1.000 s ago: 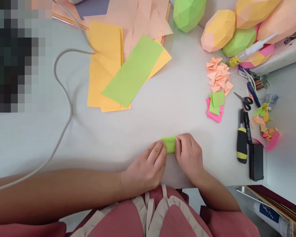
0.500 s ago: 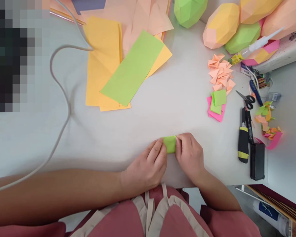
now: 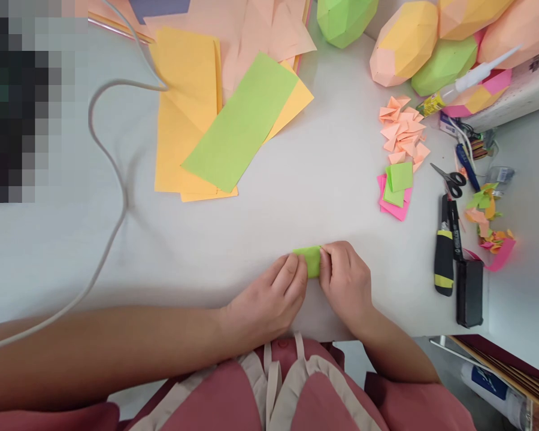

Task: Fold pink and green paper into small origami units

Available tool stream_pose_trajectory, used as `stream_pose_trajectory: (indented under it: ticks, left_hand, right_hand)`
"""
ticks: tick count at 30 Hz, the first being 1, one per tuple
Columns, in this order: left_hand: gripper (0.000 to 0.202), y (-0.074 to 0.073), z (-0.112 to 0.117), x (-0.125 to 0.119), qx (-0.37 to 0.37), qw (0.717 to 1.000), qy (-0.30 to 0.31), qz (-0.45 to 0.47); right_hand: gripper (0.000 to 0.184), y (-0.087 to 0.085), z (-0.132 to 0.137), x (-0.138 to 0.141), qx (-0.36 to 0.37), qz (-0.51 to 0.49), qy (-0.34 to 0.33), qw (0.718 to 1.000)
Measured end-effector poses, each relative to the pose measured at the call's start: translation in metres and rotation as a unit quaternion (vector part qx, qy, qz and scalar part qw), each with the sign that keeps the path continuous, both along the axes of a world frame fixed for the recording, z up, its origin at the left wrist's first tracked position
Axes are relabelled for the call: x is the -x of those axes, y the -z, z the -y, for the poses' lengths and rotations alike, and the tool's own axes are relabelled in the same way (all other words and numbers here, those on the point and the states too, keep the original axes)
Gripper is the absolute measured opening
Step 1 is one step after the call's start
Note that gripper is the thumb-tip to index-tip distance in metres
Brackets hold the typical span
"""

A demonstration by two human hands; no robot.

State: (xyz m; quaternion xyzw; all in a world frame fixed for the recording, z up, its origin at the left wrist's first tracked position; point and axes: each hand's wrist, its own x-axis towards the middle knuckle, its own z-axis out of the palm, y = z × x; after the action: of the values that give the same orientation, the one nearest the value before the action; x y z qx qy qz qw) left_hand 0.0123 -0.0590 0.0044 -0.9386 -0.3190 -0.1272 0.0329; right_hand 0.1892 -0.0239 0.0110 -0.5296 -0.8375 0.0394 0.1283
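Between my two hands, close to the table's front edge, is a small folded piece of green paper (image 3: pixel 313 261). My left hand (image 3: pixel 273 296) is closed on its left side, the fingertips pressing over it. The thumb and fingers of my right hand (image 3: pixel 347 278) pinch its right edge. Part of the paper is hidden under the left fingers. Farther right lie folded green paper pieces (image 3: pixel 401 177) on pink paper pieces (image 3: pixel 402 214), just below a pile of folded peach paper triangles (image 3: pixel 402 131).
Yellow sheets (image 3: pixel 184 120) and a green strip (image 3: pixel 242 123) lie at the back left, near a white cable (image 3: pixel 124 197). On the right are scissors (image 3: pixel 453 179), a box cutter (image 3: pixel 443 257), a black box (image 3: pixel 469 293), a glue bottle (image 3: pixel 449 93) and paper scraps. Faceted paper shapes (image 3: pixel 404 42) stand behind.
My left hand has shifted slightly right along the green paper, and a little of the paper's top left corner now shows above its fingers. The right hand keeps its pinch.
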Motion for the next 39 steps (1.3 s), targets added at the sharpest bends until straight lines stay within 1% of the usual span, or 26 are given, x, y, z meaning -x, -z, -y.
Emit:
stream_pose_trajectory:
  ticks: [4, 7, 9, 11, 13, 15, 22, 28, 33, 39]
  left_hand:
    - [0.044, -0.0036, -0.0067, 0.0016, -0.029, 0.997, 0.026, -0.068]
    - [0.048, -0.0050, -0.0093, 0.0019, -0.044, 0.995, 0.032, -0.082]
    - [0.050, -0.0052, -0.0100, 0.0017, -0.041, 0.995, 0.035, -0.083]
    - [0.051, -0.0050, -0.0104, 0.0013, -0.039, 0.995, 0.035, -0.080]
    - [0.052, -0.0047, -0.0108, 0.0010, -0.038, 0.996, 0.035, -0.074]
    - [0.053, -0.0045, -0.0112, 0.0008, -0.035, 0.996, 0.035, -0.069]
    - [0.052, -0.0046, -0.0106, -0.0005, -0.026, 0.997, 0.036, -0.068]
    - [0.050, -0.0046, -0.0108, -0.0005, -0.032, 0.997, 0.030, -0.063]
    - [0.047, -0.0068, -0.0108, 0.0003, -0.027, 0.997, 0.025, -0.073]
    - [0.048, -0.0074, -0.0100, 0.0007, -0.018, 0.996, 0.021, -0.080]
  right_hand:
    - [0.009, -0.0010, 0.0012, -0.0019, -0.020, -0.020, 0.012, 1.000]
    - [0.013, -0.0026, 0.0033, -0.0042, -0.027, -0.039, 0.039, 0.998]
    - [0.011, -0.0040, 0.0043, -0.0056, -0.020, -0.049, 0.046, 0.998]
    - [0.009, -0.0054, 0.0047, -0.0065, -0.020, -0.051, 0.031, 0.998]
    - [0.011, -0.0061, 0.0045, -0.0071, -0.029, -0.051, 0.010, 0.998]
    - [0.013, -0.0062, 0.0043, -0.0075, -0.036, -0.049, 0.003, 0.998]
    - [0.017, -0.0036, 0.0052, -0.0084, -0.035, -0.056, -0.003, 0.998]
    - [0.020, -0.0001, 0.0052, -0.0081, -0.043, -0.066, 0.003, 0.997]
    - [0.019, 0.0018, 0.0043, -0.0077, -0.053, -0.071, 0.000, 0.996]
    - [0.022, 0.0031, 0.0040, -0.0071, -0.057, -0.073, 0.001, 0.996]
